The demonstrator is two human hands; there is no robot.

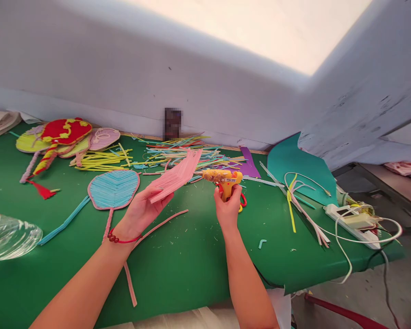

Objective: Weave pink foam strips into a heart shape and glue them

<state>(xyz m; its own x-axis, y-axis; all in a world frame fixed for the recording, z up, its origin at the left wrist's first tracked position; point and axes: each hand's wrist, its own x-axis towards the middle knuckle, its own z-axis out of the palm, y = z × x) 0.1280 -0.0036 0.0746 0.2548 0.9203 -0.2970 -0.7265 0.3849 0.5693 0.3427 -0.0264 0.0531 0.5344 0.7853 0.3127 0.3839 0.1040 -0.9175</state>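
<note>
My left hand (145,208) is closed on a pink panel (176,176) of fuzzy strips laid side by side in a chevron pattern, held tilted above the table. In my right hand (228,208) is a yellow hot glue gun (226,177), its nozzle pointing left toward the panel's right edge. My fingers wrap round its handle. A light-blue fan (114,188) with a pink rim and pink handle lies just left of my left hand. Loose pink strips (164,223) lie beneath my left wrist. Scissors (243,201) with red and yellow handles show partly behind the glue gun.
Finished fans (66,130) overlap at the back left on the green tabletop (192,260). Loose coloured strips (150,157) spread along the wall. A clear bottle (12,235) lies at left; a white power strip (352,226) with looping cables sits at the right edge.
</note>
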